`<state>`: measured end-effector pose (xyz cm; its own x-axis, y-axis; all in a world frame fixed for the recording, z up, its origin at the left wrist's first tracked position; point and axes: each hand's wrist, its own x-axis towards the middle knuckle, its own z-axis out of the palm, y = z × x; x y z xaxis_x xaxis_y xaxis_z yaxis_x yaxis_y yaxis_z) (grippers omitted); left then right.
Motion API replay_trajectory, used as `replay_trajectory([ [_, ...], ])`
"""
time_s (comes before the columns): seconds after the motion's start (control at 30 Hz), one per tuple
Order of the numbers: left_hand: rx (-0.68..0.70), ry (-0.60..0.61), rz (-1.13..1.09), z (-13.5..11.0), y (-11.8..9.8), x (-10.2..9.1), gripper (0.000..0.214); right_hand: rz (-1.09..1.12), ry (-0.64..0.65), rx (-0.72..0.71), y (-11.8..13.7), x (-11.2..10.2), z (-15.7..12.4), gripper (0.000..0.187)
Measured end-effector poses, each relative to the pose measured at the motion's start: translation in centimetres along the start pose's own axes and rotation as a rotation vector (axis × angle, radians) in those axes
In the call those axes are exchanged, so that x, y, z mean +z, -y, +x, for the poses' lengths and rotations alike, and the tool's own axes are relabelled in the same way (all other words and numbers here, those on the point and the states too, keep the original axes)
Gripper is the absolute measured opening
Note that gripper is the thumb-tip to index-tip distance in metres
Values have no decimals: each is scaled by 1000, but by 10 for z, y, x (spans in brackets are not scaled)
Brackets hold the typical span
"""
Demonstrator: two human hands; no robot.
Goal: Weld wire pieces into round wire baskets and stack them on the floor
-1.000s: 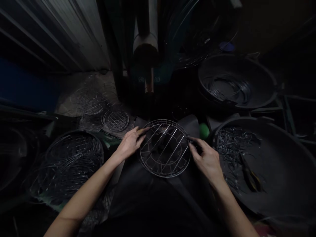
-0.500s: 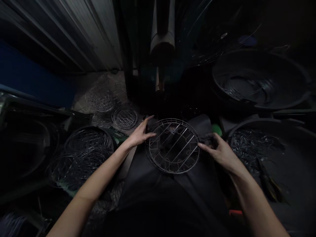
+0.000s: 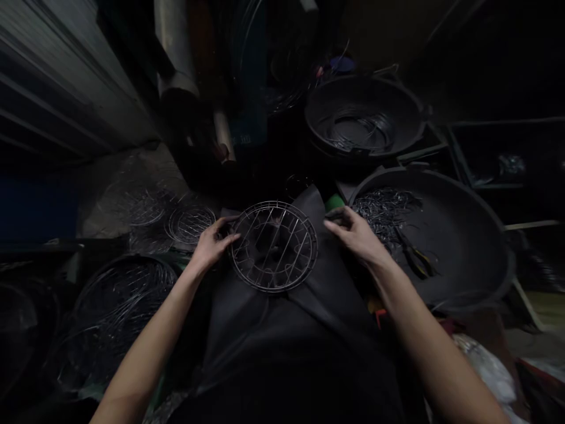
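A round wire grill rack (image 3: 274,247), with straight parallel bars and a wavy inner wire, lies over my dark-covered lap. At its left rim, my left hand (image 3: 215,240) has the thumb on the near side and the fingers on the far side, closed on the edge. Off the right rim, clear of the rack by a small gap, is my right hand (image 3: 351,228). Its thumb and fingers are drawn together, and the fingertips look dark. Whatever may be between them is too dim to make out.
To the right, a wide dark basin (image 3: 468,235) holds short metal pieces (image 3: 384,206) and yellow-handled pliers (image 3: 419,262). Another basin (image 3: 318,106) behind contains wire rings. On the left are more wire racks (image 3: 190,224) and a container of wire parts (image 3: 128,288). A machine (image 3: 176,82) stands ahead.
My view has swung to the right. The left hand's spread fingers have closed in on the rack's rim. My right hand has moved off the right rim, leaving a gap.
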<state>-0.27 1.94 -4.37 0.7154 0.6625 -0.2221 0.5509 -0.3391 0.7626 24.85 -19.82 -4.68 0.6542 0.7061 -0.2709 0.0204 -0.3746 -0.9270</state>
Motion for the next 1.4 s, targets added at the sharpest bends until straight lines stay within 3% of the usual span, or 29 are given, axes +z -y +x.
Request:
replay_trajectory([
  [0.13,-26,-15,3,-1,-2,0,49,-223,-15,-25,6,-8,-24,26],
  [0.3,-2,-18,25,-2,-5,1,42,-456,52,45,9,12,-46,29],
  [0.5,-1,3,11,-2,-4,1,42,-465,53,61,7,31,-48,28],
  [0.93,3,35,-26,-8,-6,-4,47,-441,-62,49,16,39,-47,34],
  [1.4,40,13,48,-8,3,-1,42,-424,-172,44,-1,46,-50,35],
])
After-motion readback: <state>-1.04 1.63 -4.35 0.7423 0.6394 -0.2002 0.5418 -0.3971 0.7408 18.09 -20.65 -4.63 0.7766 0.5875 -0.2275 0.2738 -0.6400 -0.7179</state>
